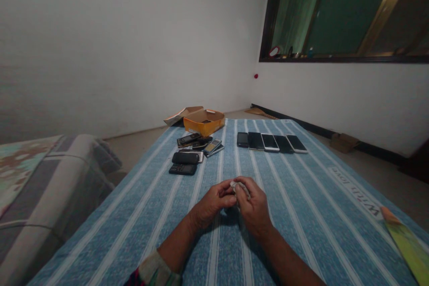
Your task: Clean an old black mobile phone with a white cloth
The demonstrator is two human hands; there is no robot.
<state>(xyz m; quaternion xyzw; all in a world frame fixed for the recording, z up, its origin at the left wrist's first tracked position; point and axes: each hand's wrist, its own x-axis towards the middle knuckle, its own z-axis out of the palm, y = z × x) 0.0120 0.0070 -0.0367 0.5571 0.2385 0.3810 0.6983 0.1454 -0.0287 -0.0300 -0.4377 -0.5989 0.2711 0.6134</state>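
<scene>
My two hands meet over the middle of the striped cloth. My right hand is closed round a small crumpled whitish cloth, with the thumb pressed on it. The fingers of my left hand are drawn together against the right hand's fingertips. Whether they pinch something small is hidden. Beyond the hands, to the left, lies a loose pile of mobile phones, with a black keypad phone at its near edge and a gold-coloured phone at its right.
Several phones lie side by side at the right, among them a white-framed phone. An orange cardboard box stands open at the far end, its lid beside it. A yellow-green item lies at the near right edge.
</scene>
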